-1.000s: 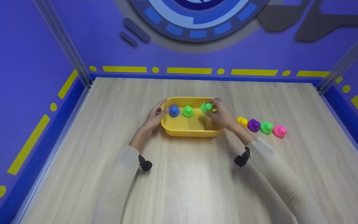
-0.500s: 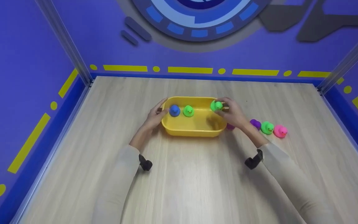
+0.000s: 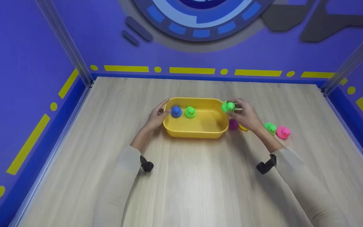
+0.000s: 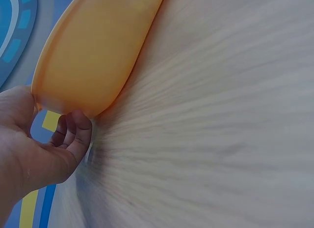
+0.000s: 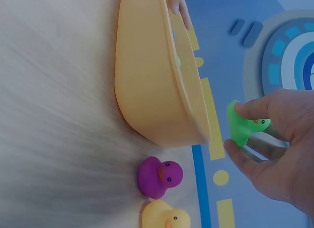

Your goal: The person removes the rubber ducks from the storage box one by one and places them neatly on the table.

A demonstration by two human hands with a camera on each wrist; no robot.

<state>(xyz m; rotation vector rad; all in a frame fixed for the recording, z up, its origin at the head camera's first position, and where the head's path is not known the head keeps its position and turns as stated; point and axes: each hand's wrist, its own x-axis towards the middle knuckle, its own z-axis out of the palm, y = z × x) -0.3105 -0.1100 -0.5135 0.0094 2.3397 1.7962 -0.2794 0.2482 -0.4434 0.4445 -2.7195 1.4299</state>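
Green duck, raised near the right rim of the yellow tub, is pinched between thumb and fingertips of the right hand, while the left hand grips the tub's left end. Within the tub I observe a blue duck and, beside it, a second green duck. On the surface outside, a purple duck and a yellow duck sit near the tub's right end; a third green duck and a pink duck stand farther right.

The left sleeve and the right sleeve are long and pale beige. The left wrist device and the right wrist device are small, black.
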